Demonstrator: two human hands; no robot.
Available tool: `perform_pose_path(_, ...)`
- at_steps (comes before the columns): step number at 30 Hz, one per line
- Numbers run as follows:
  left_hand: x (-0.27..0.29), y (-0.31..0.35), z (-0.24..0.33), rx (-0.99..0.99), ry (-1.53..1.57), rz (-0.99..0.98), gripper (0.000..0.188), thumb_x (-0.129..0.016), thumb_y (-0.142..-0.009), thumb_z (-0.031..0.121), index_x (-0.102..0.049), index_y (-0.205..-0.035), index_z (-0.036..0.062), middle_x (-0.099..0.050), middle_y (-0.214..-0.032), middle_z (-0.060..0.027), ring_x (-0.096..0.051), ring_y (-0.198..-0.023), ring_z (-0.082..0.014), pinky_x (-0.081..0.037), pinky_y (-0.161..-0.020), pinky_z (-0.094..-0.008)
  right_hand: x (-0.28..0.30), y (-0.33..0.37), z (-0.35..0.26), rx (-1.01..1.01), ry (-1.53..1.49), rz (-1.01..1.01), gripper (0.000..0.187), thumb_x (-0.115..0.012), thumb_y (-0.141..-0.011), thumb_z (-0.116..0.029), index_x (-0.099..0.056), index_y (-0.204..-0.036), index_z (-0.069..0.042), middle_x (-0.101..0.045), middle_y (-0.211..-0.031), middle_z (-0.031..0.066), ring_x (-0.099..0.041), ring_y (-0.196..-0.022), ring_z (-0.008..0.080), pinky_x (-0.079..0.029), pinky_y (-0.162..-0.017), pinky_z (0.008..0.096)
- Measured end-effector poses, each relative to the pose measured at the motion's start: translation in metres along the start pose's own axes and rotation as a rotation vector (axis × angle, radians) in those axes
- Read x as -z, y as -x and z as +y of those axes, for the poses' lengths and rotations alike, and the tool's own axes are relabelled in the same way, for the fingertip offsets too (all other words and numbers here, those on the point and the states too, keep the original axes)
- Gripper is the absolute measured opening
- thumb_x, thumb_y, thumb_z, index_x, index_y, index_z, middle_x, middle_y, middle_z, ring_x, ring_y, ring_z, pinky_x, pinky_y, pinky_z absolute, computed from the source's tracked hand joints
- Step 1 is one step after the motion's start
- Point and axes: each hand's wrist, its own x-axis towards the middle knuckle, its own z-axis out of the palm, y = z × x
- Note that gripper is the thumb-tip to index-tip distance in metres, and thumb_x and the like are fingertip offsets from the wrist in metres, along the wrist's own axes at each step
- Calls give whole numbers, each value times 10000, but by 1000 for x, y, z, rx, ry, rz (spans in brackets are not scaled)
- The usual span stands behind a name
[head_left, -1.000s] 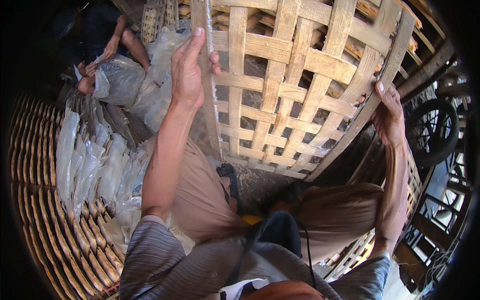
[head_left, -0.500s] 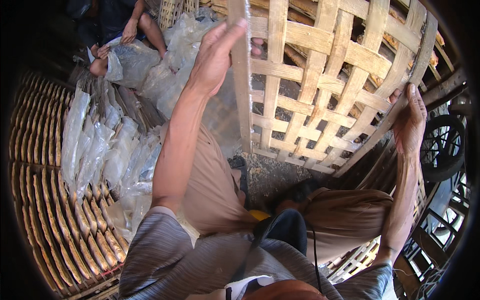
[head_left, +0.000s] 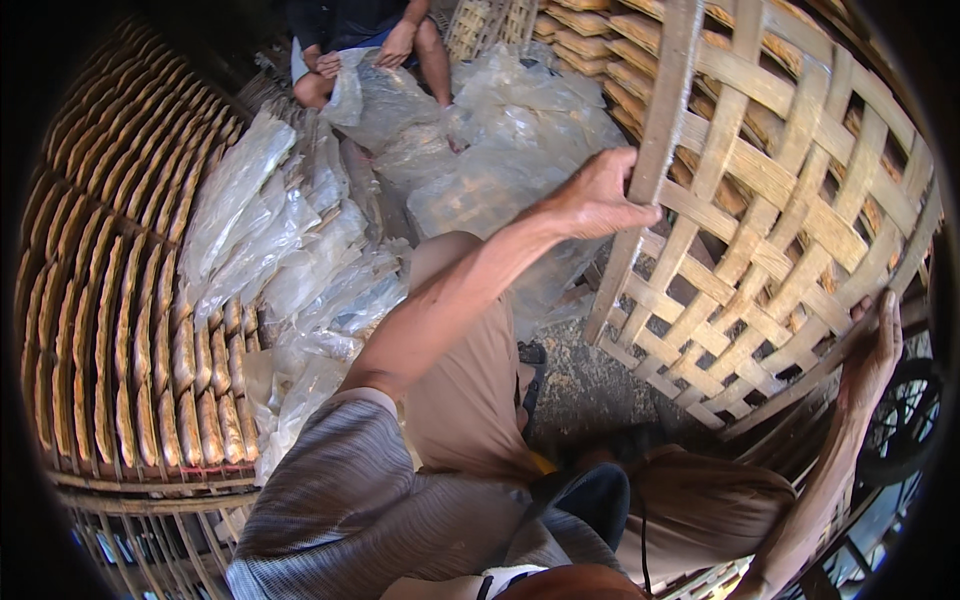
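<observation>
**Holding the Rack by Its Edges**

Note the left stack [head_left: 125, 340]: ranged in close, even rows, likely to save room. See the rack [head_left: 762, 178] ahead and to the right: tilted, woven open, gripped only at its side bars [head_left: 661, 120], probably because of stiffer support there than in the weave. Cannot tell whether touching the floor [head_left: 590, 375]. Observe the plastic sheets [head_left: 300, 280]: heaped and draped over part of the left stack, apparently within easy reach of the seated co-worker [head_left: 360, 25]. Find the left hand [head_left: 600, 190] closed around one bar, the right hand [head_left: 875, 335] around the opposite bar: set wide apart, presumably for balance.
</observation>
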Motion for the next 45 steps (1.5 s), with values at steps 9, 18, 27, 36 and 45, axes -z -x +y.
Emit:
perform_pose_path(9, -7, 4, 1, 150, 163, 30, 376, -831, -874, 145, -683, -1175, -24, -739, -1047, -107, -711, -980, -164, -587, -862, -318, 13, -1, 1, -10, 7, 14, 442, -591, -1083, -333, -598, -1365, 8, -619, -1144, 21, -585, -1046, 112, -473, -955, 275)
perform_pose_path(18, -5, 12, 9, 74, 250, -77, 393, -798, -914, 177, -681, -1231, -25, -723, -1130, -121, -697, -1062, -212, -570, -961, -412, -9, 5, -11, 34, 11, 18, 325, -652, -1045, -233, -653, -1261, 10, -691, -990, 52, -642, -880, 113, -518, -812, 246)
perform_pose_path(27, -2, 6, 10, 41, 210, -113, 322, -771, -957, 207, -698, -1205, 16, -732, -1047, -83, -702, -912, -149, -572, -835, -330, -14, 9, -6, 47, 34, 107, 332, -605, -1069, -240, -640, -1286, 8, -704, -1007, 66, -646, -875, 109, -526, -792, 238)
perform_pose_path(36, -1, 5, 21, 29, 581, -49, 333, -614, -1052, 169, -596, -1327, -18, -680, -1159, -124, -698, -1020, -214, -630, -860, -399, -3, 2, -14, 42, 28, 47, 318, -618, -1062, -244, -654, -1266, -4, -689, -979, 65, -634, -850, 104, -519, -774, 235)
perform_pose_path(45, 1, -1, 18, 57, 593, -39, 323, -595, -1066, 199, -621, -1282, -39, -682, -1180, -145, -712, -1041, -250, -635, -900, -446, -2, 1, -11, 37, 27, 38, 343, -623, -1059, -232, -634, -1296, 16, -693, -1036, 55, -649, -909, 112, -524, -841, 250)
